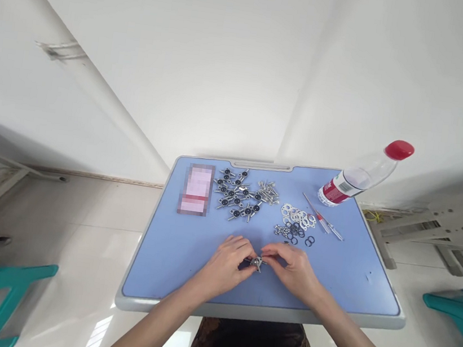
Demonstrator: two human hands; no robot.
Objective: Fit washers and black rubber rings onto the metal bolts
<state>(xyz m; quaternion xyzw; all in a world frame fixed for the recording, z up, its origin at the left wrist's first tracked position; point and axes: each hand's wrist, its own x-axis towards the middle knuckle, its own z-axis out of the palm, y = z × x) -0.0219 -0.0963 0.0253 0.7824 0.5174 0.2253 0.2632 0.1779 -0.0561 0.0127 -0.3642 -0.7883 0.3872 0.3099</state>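
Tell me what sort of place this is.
Likely a plain indoor room used for small assembly work: a blue-topped desk, loose bolts on it, a tiled floor, white walls.

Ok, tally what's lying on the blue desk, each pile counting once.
Red-capped plastic bottle: 1
Red-handled screwdriver: 1
Blurred packet: 1
Black-hubbed metal fittings pile: 1
Bolt pile: 1
Flat metal plate pile: 1
Black ring pile: 1
Nut pile: 1
Total: 8

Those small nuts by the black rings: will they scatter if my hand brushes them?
Probably. The nuts lie loose in a small heap, so a light touch would likely spread them. Their small rounded shape suggests they may roll on the smooth table. They look like stiff metal, so bending seems unlikely.
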